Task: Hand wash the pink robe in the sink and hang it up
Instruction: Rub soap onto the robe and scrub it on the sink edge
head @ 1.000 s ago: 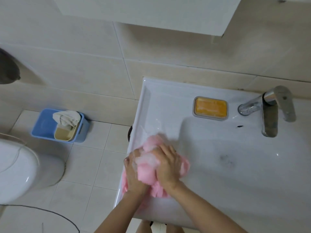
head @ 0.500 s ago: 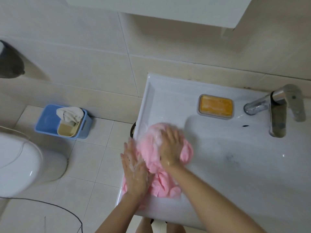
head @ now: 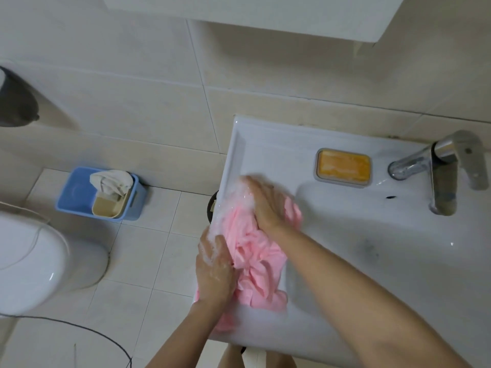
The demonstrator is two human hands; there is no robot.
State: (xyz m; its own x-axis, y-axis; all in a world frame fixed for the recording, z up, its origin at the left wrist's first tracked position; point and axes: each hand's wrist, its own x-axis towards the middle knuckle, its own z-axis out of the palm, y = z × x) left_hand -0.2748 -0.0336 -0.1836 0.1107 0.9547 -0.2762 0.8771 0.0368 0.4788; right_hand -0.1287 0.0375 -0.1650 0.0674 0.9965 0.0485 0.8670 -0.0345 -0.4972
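**Right hand slides out, robe stretched along sink edge**

Since half a second ago the right hand (head: 265, 203) has moved away from the body along the sink's left side. The pink robe (head: 255, 256) is now drawn out long instead of bunched. A second ago both hands were stacked together on one wad. The left hand (head: 215, 266) has hardly shifted.

Right grip: wide, palm down, fingers stretched out flat and pressing the far end of the robe, with foam (head: 239, 192) around the fingertips. Left grip: also wide, fingers fairly straight and covered in suds, pressing the near end of the robe against the rim. Neither hand wraps round the cloth, as far as the view shows.

The robe lies on the flat left ledge of the sink (head: 239, 144), between the two hands. A bit of its near end hangs over the front edge under the left wrist.

On the sink's back ledge a soap dish (head: 342, 167) holds an orange bar, with the chrome faucet (head: 441, 176) to its right. On the tiled floor to the left are a blue bin (head: 77, 195) with a crumpled cloth (head: 111, 180) on top, a white toilet (head: 39, 261), and a dark cable (head: 79, 328).
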